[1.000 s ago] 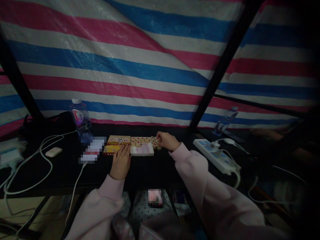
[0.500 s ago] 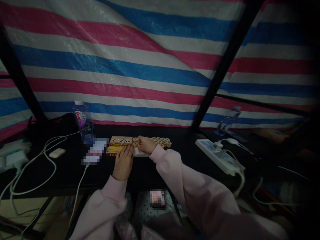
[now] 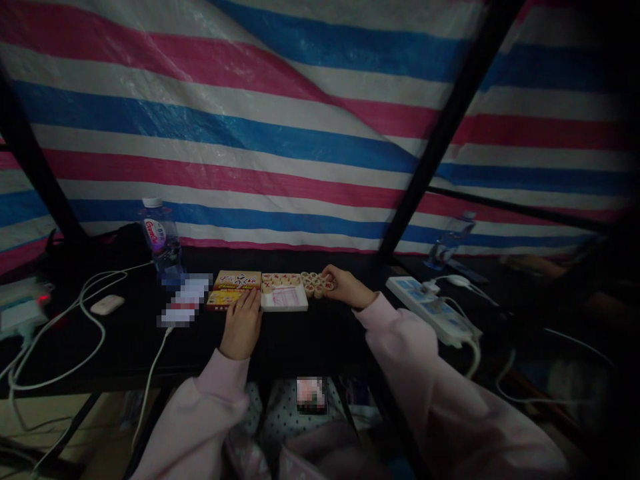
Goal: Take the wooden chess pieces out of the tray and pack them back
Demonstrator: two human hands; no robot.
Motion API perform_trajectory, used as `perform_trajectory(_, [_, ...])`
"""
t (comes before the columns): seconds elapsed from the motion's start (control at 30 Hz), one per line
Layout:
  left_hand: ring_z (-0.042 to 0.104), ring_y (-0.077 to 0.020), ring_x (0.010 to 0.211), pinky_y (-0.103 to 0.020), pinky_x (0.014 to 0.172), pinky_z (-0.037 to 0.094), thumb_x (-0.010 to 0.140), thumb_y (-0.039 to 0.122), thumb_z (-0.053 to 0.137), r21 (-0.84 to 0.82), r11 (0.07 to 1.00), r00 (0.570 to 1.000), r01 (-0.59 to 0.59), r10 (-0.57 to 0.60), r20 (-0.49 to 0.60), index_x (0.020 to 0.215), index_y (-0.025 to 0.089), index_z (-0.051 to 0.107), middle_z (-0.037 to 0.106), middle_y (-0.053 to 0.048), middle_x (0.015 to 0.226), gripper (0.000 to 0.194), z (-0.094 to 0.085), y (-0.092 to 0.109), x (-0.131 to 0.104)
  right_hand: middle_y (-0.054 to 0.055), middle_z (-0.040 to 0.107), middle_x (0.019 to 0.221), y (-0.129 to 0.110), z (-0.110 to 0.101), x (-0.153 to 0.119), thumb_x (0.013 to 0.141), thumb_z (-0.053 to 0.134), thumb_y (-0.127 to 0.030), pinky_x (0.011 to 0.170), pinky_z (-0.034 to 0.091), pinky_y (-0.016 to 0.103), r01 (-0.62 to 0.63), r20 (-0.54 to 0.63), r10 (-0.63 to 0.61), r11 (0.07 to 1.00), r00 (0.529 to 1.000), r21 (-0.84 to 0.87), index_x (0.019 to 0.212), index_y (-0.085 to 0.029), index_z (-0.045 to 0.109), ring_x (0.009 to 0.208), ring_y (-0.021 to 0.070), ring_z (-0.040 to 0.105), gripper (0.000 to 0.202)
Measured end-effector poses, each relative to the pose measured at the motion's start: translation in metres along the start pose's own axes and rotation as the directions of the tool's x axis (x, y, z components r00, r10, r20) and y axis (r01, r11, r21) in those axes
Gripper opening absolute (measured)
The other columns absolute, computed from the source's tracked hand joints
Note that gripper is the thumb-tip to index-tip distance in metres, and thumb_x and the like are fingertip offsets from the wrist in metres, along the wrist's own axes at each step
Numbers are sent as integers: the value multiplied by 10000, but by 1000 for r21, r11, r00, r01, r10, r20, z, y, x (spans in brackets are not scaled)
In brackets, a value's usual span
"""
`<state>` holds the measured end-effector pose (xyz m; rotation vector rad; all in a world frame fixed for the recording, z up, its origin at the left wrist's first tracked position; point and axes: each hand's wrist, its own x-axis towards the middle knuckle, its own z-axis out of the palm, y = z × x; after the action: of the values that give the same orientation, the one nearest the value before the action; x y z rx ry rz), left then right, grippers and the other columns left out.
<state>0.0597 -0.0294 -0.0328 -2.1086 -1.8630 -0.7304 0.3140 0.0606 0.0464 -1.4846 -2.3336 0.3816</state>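
Observation:
My left hand (image 3: 242, 327) lies with its fingers stretched over the lower right part of a yellow and brown printed box (image 3: 234, 281). Right beside that box is a white tray (image 3: 285, 308), which holds a row of round wooden pieces (image 3: 281, 278) along its back and one more at its left; a printed sheet shows in the front part. Several more round pieces (image 3: 311, 287) stand grouped on the black table just right of the tray. At the right end of this group, my right hand (image 3: 343, 285) has its fingers closed on a piece.
A water bottle (image 3: 163, 243) and a blurred-out phone (image 3: 185, 300) are to the left, with an earbud case (image 3: 107, 305) and white cables. Right of my hands lies a power strip (image 3: 430, 310); another bottle (image 3: 450, 241) stands behind it. A striped sheet (image 3: 250, 133) hangs behind the table.
My right hand has moved right, from over the tray to the pieces on the table, uncovering the tray. My left hand stays on the box. The view has shifted slightly.

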Motion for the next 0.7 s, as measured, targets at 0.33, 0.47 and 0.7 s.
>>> perform_trajectory(0.33, [430, -225, 1230, -397, 988, 328, 871, 185, 376, 9, 1000, 1000, 1, -1, 4, 1286, 154, 457, 491, -87, 1333, 424, -3, 2, -1, -37, 553, 704, 40, 21, 4, 634, 628, -161, 537, 367, 195, -36, -15, 36, 999, 999, 40, 903, -177, 486, 599, 96, 516, 305])
perform_trajectory(0.47, [441, -227, 1221, -395, 990, 325, 870, 184, 384, 5, 1000, 1000, 5, -5, 0, 1272, 168, 473, 497, -81, 1328, 413, -3, 2, 0, -26, 566, 703, 38, 18, 3, 627, 660, -186, 532, 367, 194, -88, -27, 88, 996, 996, 24, 837, -171, 484, 603, 96, 524, 274])
perform_trajectory(0.7, [435, -229, 1225, -400, 979, 334, 877, 185, 378, 15, 1000, 1000, 3, -3, 5, 1283, 152, 458, 490, -78, 1335, 415, -1, 1, -1, -30, 573, 669, 28, 13, 2, 626, 673, -173, 515, 361, 191, -159, 1, 159, 987, 987, 6, 816, -174, 500, 584, 97, 535, 256])
